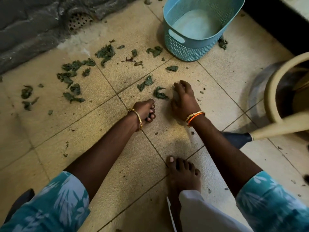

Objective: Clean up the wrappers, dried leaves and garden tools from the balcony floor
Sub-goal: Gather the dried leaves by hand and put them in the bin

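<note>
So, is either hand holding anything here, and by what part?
Left hand is curled shut; contents cannot be told. Right hand rests fingers-down among the leaves, no clear grip.

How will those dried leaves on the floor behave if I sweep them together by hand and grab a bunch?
The dried leaves look curled and shrivelled, so they are probably very light and would slide easily across the tiles. Crumbs scattered near the right hand suggest they are brittle and may break up when squeezed.
</note>
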Action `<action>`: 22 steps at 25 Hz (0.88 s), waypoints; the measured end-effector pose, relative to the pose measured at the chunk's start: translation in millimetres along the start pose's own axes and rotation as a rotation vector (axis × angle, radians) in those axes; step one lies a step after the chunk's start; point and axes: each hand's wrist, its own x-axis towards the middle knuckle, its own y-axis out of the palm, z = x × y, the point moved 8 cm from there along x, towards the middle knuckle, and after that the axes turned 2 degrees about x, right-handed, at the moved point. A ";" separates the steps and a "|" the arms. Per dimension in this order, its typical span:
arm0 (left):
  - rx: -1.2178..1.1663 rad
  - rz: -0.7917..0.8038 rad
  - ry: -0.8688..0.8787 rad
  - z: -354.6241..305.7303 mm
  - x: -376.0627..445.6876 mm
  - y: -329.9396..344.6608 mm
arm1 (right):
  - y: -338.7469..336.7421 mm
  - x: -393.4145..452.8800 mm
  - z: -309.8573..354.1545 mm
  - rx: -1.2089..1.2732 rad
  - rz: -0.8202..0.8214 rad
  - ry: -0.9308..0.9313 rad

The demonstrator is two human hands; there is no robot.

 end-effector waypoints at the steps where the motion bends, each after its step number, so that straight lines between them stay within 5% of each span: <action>1: -0.005 -0.016 0.001 1.1 -0.1 -4.1 | 9.6 -0.6 6.2 -0.014 0.024 -0.024; 10: -0.075 -0.095 0.007 2.3 3.9 -19.8 | 32.9 -28.4 39.6 -0.063 -0.079 -0.424; 17: -0.088 -0.061 -0.020 7.1 3.5 -16.9 | -31.4 -42.1 -18.6 0.339 -0.263 0.004; 19: -0.107 -0.060 -0.019 7.0 3.2 -15.8 | -32.2 -44.6 -29.1 0.310 -0.187 0.084; 22: -0.091 -0.049 -0.022 8.9 2.7 -10.5 | -14.3 -45.8 -18.7 0.079 0.021 -0.034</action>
